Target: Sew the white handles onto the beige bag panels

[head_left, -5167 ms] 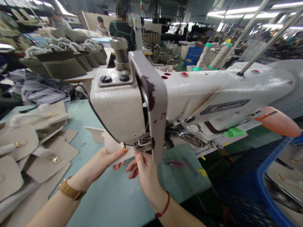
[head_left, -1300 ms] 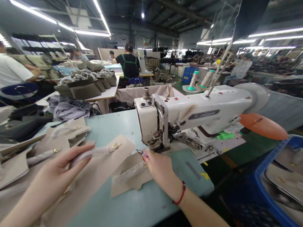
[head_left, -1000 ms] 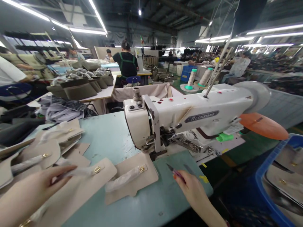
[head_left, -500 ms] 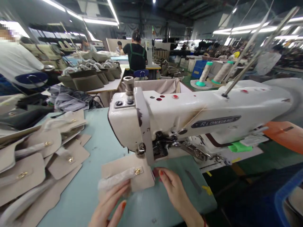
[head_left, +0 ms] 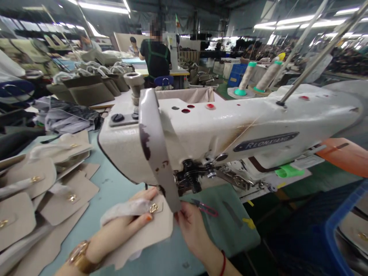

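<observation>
A beige bag panel (head_left: pixel 143 237) with a plastic-wrapped handle (head_left: pixel 126 211) and a gold ring fitting (head_left: pixel 153 208) lies under the head of the white sewing machine (head_left: pixel 201 134). My left hand (head_left: pixel 129 226) grips the panel, thumb and fingers on either side of the wrapped handle. At the panel's right edge, my right hand (head_left: pixel 191 224) has its fingers pinched together beside the machine's grey front guard (head_left: pixel 161 153). The guard partly hides those fingertips, and what they hold cannot be made out. Pink-handled thread snips (head_left: pixel 208 209) lie just beyond the right hand.
Similar beige panels (head_left: pixel 66 199) are piled on the left of the green-blue table (head_left: pixel 115 168). A blue crate (head_left: pixel 330 230) stands at the lower right. Thread cones (head_left: pixel 247 78) rise behind the machine. Farther back, a person (head_left: pixel 156 57) works near dark bags (head_left: pixel 89 90).
My left hand has moved up and onto the panel, which has turned and shifted left. My right hand has moved left, and the pink snips now lie apart from it on the table.
</observation>
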A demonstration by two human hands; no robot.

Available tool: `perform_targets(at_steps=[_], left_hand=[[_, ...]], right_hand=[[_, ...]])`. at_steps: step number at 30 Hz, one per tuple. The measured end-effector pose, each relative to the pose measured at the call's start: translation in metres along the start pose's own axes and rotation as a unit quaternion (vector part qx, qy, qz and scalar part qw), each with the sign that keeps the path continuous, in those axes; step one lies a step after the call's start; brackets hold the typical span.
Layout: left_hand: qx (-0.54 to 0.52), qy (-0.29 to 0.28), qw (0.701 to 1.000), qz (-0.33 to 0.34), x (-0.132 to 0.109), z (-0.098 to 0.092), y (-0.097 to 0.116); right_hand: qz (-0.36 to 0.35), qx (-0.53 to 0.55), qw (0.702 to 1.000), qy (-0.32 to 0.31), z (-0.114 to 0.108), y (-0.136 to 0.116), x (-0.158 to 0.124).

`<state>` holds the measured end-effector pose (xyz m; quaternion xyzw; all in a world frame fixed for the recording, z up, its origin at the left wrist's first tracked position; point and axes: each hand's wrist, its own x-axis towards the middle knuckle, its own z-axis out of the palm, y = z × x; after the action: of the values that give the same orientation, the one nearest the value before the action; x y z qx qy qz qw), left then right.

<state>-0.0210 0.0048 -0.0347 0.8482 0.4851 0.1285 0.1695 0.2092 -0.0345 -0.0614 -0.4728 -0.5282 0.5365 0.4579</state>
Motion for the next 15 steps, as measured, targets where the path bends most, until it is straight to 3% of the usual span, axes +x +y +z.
perform_targets(at_steps=[2,4,9,13,15], left_hand=[[-0.027,-0.007,0.997,-0.066,-0.004,-0.007,0.007],[-0.007,0.0,0.997,-0.072,-0.003,-0.014,0.019],[0.151,0.015,0.986,0.069,0.015,-0.026,0.045],[0.252,0.012,0.962,0.107,0.024,-0.026,0.045],[0.271,0.025,0.955,0.118,0.024,-0.025,0.045]], right_hand=[[0.0,0.015,1.0,-0.009,0.002,0.002,0.0],[0.005,0.043,0.999,-0.02,0.002,-0.001,0.0],[0.038,0.09,0.99,-0.102,-0.011,-0.02,-0.001],[0.123,0.188,0.952,-0.21,-0.025,-0.031,-0.002],[0.157,0.238,0.937,-0.203,-0.024,-0.03,-0.001]])
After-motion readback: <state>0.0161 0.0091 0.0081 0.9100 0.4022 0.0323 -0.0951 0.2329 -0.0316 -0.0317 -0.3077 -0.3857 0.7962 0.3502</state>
